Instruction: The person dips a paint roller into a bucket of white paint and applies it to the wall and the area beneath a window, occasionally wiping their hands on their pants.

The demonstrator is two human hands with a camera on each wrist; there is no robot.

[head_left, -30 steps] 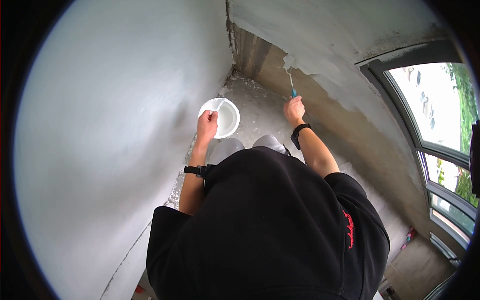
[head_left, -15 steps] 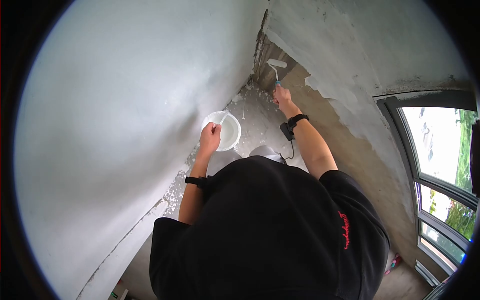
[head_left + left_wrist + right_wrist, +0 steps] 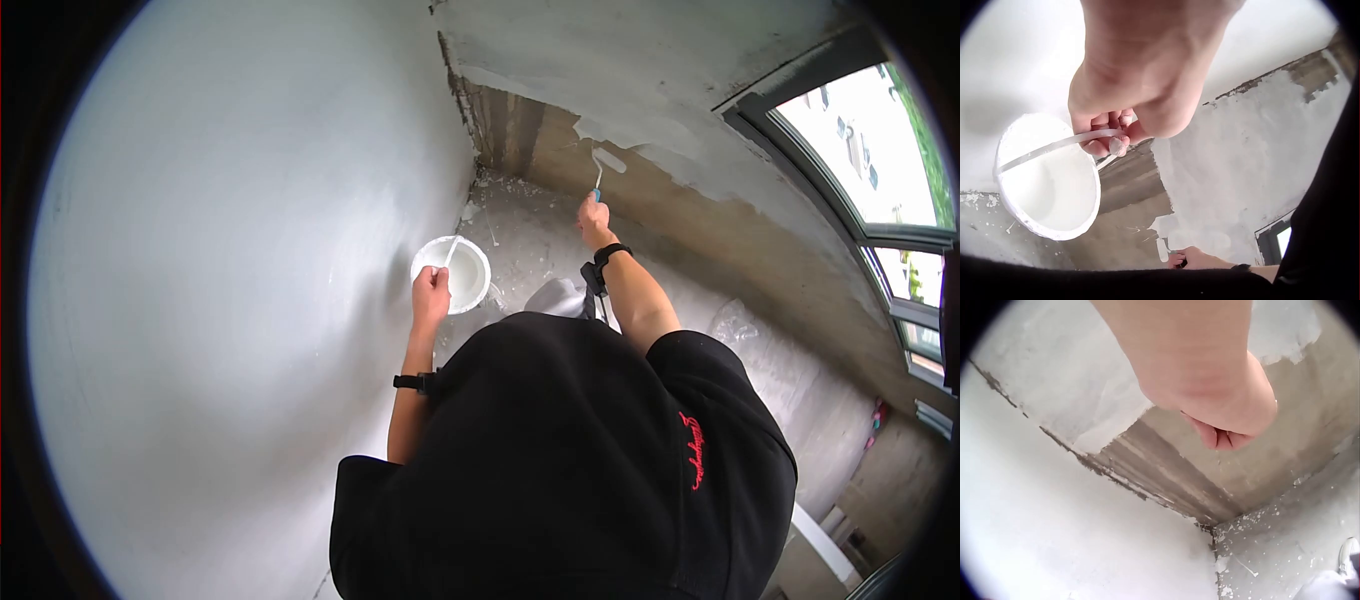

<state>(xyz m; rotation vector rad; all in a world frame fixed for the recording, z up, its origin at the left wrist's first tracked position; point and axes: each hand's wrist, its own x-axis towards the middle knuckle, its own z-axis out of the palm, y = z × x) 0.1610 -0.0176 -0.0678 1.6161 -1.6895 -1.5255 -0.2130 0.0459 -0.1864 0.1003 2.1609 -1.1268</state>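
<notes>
My left hand (image 3: 431,294) grips the white plastic handle (image 3: 1054,147) of a white bucket (image 3: 1094,215), which hangs beside the left wall. Pale paint coats the bucket's rim and inside. In the head view my right hand (image 3: 594,218) holds the blue grip of a paint roller (image 3: 609,160). The white roller head lies over the bare brown part of the wall (image 3: 560,150), just below the ragged edge of the white coat. In the right wrist view the right hand (image 3: 1210,394) has its fingers curled, and the roller is hidden behind it.
A smooth white wall (image 3: 230,250) stands close on the left and meets the brown wall at a rough corner. Paint spots dot the concrete floor (image 3: 1272,550). A dark-framed window (image 3: 860,150) is at the right. Clear plastic (image 3: 735,322) lies on the floor.
The roller went from the white coat's edge toward the corner, then back right along the brown wall. The left hand keeps its grip on the bucket handle; the head view has shifted.
</notes>
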